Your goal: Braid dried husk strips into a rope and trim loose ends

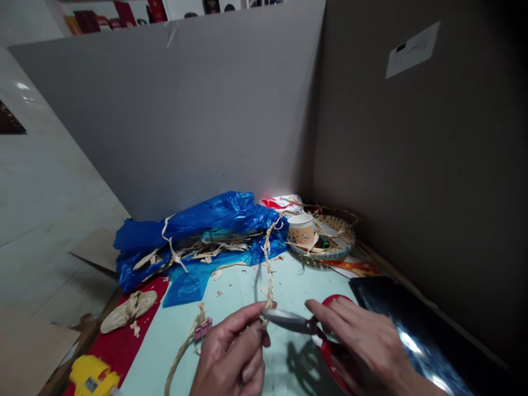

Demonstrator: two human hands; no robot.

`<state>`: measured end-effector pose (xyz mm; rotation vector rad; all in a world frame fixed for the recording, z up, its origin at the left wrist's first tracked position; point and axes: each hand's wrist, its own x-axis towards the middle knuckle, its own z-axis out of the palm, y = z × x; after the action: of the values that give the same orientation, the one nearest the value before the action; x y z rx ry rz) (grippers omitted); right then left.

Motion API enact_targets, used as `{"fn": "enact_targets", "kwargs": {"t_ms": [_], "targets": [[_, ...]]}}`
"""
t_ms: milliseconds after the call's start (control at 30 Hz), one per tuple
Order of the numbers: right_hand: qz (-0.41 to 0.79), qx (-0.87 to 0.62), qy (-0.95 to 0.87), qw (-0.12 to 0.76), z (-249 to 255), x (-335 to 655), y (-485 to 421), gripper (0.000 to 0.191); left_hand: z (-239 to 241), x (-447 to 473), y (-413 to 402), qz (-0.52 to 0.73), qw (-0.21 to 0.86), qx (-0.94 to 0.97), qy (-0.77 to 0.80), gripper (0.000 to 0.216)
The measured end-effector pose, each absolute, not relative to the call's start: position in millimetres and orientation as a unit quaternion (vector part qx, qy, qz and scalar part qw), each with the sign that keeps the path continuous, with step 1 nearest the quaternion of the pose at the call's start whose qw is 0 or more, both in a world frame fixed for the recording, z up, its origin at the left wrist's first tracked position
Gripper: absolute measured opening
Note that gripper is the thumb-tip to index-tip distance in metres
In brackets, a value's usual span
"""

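Observation:
My left hand pinches the lower end of a pale braided straw cord, which stretches up and away toward the basket. In my right hand is a pair of red-handled scissors, its fingers around the handles. The blades reach the cord right by my left fingertips; whether they are closed on it I cannot tell. Left of my left hand, a pink binder clip grips another, thicker straw cord.
A blue plastic bag of dried straw lies at the back. Behind right, a woven basket holds a paper cup. At left are a small woven straw slipper and a yellow glue gun. Grey panels enclose the table.

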<state>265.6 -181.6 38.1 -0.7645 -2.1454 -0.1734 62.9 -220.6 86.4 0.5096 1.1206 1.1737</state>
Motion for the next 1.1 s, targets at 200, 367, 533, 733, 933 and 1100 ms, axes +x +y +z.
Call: {"fn": "enact_targets", "kwargs": {"t_ms": [200, 367, 533, 733, 933, 1100], "targets": [[-0.007, -0.357, -0.842, 0.404, 38.5, 274.9, -178.4, 0.035, 82.5, 60.0, -215.1, 0.511, 0.659, 0.237, 0.499, 0.040], [0.018, -0.366, -0.844, 0.392, 35.6, 275.2, -178.7, 0.037, 84.6, 58.2, -215.1, 0.513, 0.652, 0.271, 0.488, 0.042], [-0.003, -0.367, -0.848, 0.382, 35.1, 273.1, -181.4, 0.035, 84.0, 57.8, -214.6, 0.514, 0.607, 0.329, 0.509, 0.036], [-0.053, -0.339, -0.862, 0.373, 36.9, 269.0, -183.2, 0.034, 84.1, 60.8, -214.6, 0.537, 0.619, 0.290, 0.495, 0.036], [-0.086, -0.335, -0.863, 0.369, 33.9, 270.4, -182.7, 0.033, 84.3, 60.9, -213.4, 0.564, 0.620, 0.242, 0.488, 0.037], [-0.105, -0.340, -0.865, 0.354, 34.3, 270.6, -181.8, 0.036, 83.2, 61.1, -213.8, 0.568, 0.614, 0.228, 0.499, 0.040]]}}
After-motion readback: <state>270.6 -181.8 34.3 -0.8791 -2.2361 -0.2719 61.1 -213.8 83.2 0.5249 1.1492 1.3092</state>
